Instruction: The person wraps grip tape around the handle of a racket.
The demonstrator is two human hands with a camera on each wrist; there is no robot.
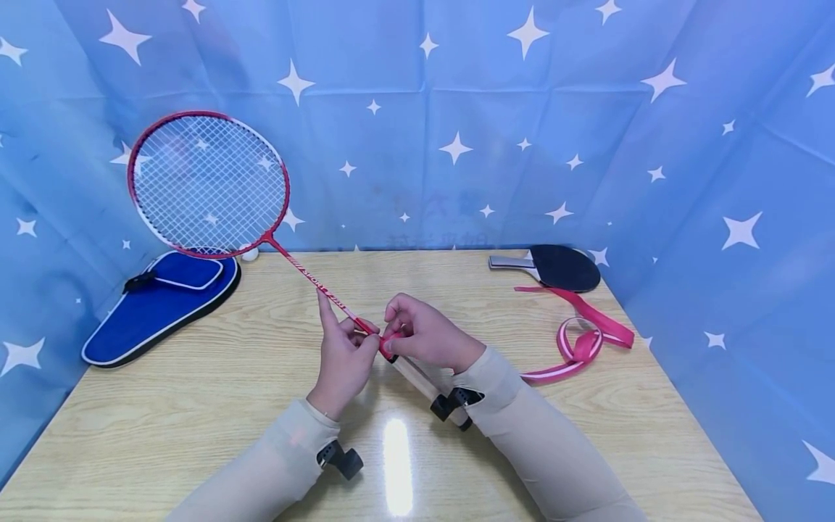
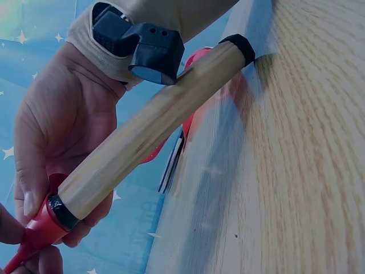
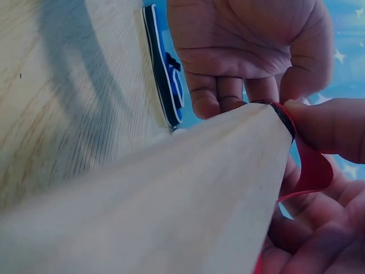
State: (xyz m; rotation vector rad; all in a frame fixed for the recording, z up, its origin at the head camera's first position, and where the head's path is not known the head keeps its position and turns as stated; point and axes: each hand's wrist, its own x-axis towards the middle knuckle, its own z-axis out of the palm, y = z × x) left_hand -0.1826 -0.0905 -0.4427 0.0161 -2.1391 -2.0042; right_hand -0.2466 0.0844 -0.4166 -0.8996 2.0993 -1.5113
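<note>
A red and white badminton racket [image 1: 313, 279] is held up at a slant, its strung head at the upper left. Its bare wooden handle [image 2: 151, 123] has a black band at each end. My left hand [image 1: 346, 362] grips the red cone where shaft meets handle, with the index finger extended along the shaft. Close beside it, my right hand [image 1: 430, 337] pinches red material at the handle's top. In the right wrist view a red strip [image 3: 313, 168] loops out beside that black band. A coiled red strip with white edges [image 1: 577, 348] lies to the right, partly hidden by my right arm.
A blue case with white piping [image 1: 166, 301] lies at the back left of the wooden table [image 1: 248, 406], with a white ball [image 1: 250, 254] beside it. At the back right rests a black table-tennis bat [image 1: 561, 268]. A blue starred cloth [image 1: 417, 130] hangs behind.
</note>
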